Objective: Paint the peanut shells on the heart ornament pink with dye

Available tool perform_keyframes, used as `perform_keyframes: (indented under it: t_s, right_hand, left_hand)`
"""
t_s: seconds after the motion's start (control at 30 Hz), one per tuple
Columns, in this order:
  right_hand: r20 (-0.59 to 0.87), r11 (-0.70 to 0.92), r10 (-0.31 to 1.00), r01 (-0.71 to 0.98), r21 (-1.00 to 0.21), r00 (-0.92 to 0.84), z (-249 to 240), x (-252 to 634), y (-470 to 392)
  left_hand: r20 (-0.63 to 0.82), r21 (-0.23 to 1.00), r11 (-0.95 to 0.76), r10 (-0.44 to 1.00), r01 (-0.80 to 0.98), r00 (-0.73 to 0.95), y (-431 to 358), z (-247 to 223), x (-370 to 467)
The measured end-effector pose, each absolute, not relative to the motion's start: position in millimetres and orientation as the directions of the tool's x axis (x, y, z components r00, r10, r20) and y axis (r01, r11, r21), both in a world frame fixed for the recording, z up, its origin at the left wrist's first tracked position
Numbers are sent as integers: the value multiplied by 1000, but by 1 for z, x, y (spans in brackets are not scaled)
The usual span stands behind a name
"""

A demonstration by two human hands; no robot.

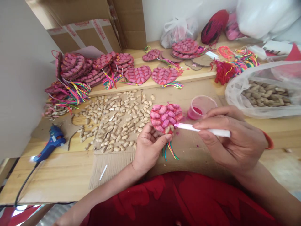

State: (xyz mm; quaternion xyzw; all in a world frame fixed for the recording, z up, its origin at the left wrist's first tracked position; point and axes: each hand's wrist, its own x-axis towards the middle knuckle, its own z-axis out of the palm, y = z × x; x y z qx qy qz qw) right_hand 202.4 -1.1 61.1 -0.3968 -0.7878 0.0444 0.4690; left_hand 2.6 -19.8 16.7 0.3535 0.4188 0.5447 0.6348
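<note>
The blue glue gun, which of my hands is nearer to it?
Your left hand is nearer, across the loose peanuts from the glue gun. Your right hand is farther off, beyond the pink heart, with the white pen-like tool.

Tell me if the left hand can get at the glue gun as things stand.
Probably, if the left hand first frees itself of the pink heart; only low, loose peanuts and cardboard seem to lie before the glue gun.
</note>
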Motion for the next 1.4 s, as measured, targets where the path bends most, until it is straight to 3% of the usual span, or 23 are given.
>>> perform_keyframes:
  t_s: [0.33, 0.9, 1.1, 1.4]
  right_hand:
    - [723, 666, 657, 613, -425, -213, 62, 204, -2]
    - [698, 681, 670, 584, -441, -254, 62, 204, 0]
    - [720, 621, 677, 644, -447, -153, 61, 206, 1]
    - [711, 612, 688, 643, -462, -145, 61, 205, 1]
  left_hand:
    - [-206, 879, 208, 977, -430, 50, -18, 16, 2]
    - [-176, 880, 183, 983, -438, 57, -19, 17, 3]
    - [-204, 853, 211, 977, -478, 67, -18, 16, 2]
    - [-198, 851, 213, 977, -481, 82, -18, 15, 1]
